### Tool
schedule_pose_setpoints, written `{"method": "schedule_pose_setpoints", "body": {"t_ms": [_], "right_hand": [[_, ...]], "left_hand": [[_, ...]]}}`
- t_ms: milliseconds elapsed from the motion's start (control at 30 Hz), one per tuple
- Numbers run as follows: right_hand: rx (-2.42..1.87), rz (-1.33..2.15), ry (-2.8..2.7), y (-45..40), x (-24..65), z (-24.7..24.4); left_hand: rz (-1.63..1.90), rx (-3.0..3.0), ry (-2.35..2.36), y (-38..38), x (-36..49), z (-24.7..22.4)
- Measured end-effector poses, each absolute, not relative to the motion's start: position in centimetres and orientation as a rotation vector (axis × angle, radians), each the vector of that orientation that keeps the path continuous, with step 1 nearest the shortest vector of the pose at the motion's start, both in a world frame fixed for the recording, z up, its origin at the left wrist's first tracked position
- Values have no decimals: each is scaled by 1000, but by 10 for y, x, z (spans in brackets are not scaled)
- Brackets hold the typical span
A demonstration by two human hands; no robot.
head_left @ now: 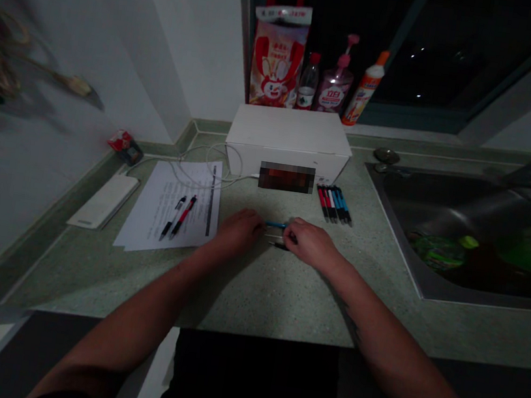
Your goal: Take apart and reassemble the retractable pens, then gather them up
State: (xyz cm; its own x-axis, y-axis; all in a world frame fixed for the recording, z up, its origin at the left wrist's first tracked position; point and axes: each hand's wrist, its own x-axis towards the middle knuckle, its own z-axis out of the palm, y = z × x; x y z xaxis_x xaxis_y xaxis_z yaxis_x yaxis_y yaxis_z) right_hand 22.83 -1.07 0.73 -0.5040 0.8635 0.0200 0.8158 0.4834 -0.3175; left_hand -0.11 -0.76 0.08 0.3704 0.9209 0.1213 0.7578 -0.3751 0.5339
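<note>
Between my two hands lies a blue pen barrel point(275, 225), just above the green speckled counter point(252, 296). My left hand point(241, 230) is closed at its left end, fingertips pinched together. At the right end, my right hand point(306, 239) has its fingers closed around the barrel. A dark, thin pen part point(278, 246) rests on the counter beside my right fingertips. Two pens, one black and white point(172, 217) and one red and black point(184, 216), lie on printed paper sheets point(145, 208) at the left. Several red, white and blue pens point(334, 205) form a row at the right.
A white box point(290, 138) stands at the back, with a blurred object point(287, 178) before it. White cable point(199, 180) crosses the papers near a white power strip point(104, 201). A metal sink point(465, 253) is on the right. Bottles point(334, 89) and a bag point(277, 62) stand behind the box.
</note>
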Motion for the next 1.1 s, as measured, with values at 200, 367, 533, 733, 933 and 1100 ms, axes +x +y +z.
{"method": "schedule_pose_setpoints", "body": {"t_ms": [200,367,533,733,933,1100], "right_hand": [[-1489,325,-2586,-11,229,10],[-1470,314,-2593,-10,229,9],[-1480,331,-2590,-11,229,11],[-1509,339,-2592,-12,228,15],[-1505,340,-2619,-11,227,12],[-1500,369,-2623,-13,223,14]], "left_hand": [[552,2249,1471,-5,-9,2],[462,2327,1447,-7,-8,4],[543,2259,1417,-7,-8,5],[560,2239,1415,-5,-10,4],[343,2375,1430,-8,-4,10],[303,2498,1434,-13,6,8]]}}
